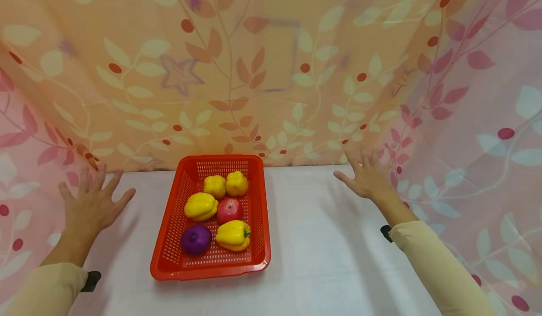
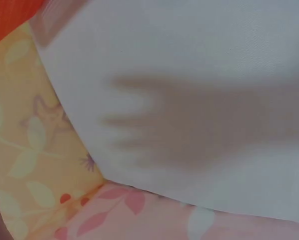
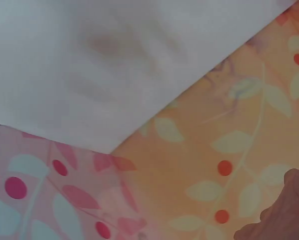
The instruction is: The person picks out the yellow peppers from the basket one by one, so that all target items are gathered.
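Left hand (image 1: 91,205) is hovering over the left part of the bench (image 1: 305,240), palm down, fingers released and spreading wide. Right hand (image 1: 367,179) is hovering on the right towards the far edge, its fingers also released and fanning out. Both are staying clear of the red basket (image 1: 211,272), which is sitting on the bench between them, nearer the left hand.

Inside the basket, a purple vegetable (image 1: 196,240) is lying near left, and a yellow pepper with a green stem (image 1: 233,235) is lying near right. A pinkish-red fruit (image 1: 230,211) is resting in the middle, just right of a second yellow pepper (image 1: 201,206). Two more yellow peppers (image 1: 214,186) are sitting side by side at the far end.

An orange floral cloth (image 1: 275,85) is hanging along the far side; a pink floral cloth (image 1: 487,137) is hanging on the right, similar pink cloth (image 1: 19,165) on the left. Pale sleeves (image 1: 440,264) are covering both forearms, dark bands (image 1: 90,281) showing at the wrists. In the left wrist view, a soft hand shadow (image 2: 204,120) is falling across the white bench surface.
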Demonstrator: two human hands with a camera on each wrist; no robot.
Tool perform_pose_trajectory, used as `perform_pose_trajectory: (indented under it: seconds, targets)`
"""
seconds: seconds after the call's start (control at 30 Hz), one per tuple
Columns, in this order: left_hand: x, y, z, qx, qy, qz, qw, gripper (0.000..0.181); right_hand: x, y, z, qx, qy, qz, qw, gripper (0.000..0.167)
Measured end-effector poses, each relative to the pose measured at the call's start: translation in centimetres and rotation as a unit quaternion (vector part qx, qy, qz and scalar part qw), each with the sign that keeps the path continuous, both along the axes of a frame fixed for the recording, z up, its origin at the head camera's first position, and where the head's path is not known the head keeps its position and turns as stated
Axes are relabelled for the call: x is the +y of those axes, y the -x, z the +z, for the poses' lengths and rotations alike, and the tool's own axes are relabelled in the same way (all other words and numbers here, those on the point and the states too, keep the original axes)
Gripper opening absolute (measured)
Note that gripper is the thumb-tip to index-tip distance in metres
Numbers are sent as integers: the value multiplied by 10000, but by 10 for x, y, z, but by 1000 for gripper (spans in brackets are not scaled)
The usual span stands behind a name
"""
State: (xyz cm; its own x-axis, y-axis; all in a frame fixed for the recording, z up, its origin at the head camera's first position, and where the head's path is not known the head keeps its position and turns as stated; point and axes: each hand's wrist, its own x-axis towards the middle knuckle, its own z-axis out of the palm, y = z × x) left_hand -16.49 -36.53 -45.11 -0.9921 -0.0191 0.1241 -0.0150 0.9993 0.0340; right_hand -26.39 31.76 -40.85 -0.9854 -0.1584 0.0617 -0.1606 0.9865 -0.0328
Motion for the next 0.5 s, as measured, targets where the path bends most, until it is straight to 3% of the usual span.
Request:
perform_pose_trajectory:
  seconds: [0.17, 0.4, 0.5]
  targets:
    - [9, -1, 3, 3, 178, -123, 9998, 81, -20, -4, 5, 29, -257, 178, 9995, 89]
    - [25, -4, 3, 325, 272, -493, 9979, 78, -49, -11, 14, 87, -213, 580, 9981, 88]
    - [33, -4, 4, 515, 252, -706, 9959, 77, -62, -12, 18, -139, 296, 837, 9960, 88]
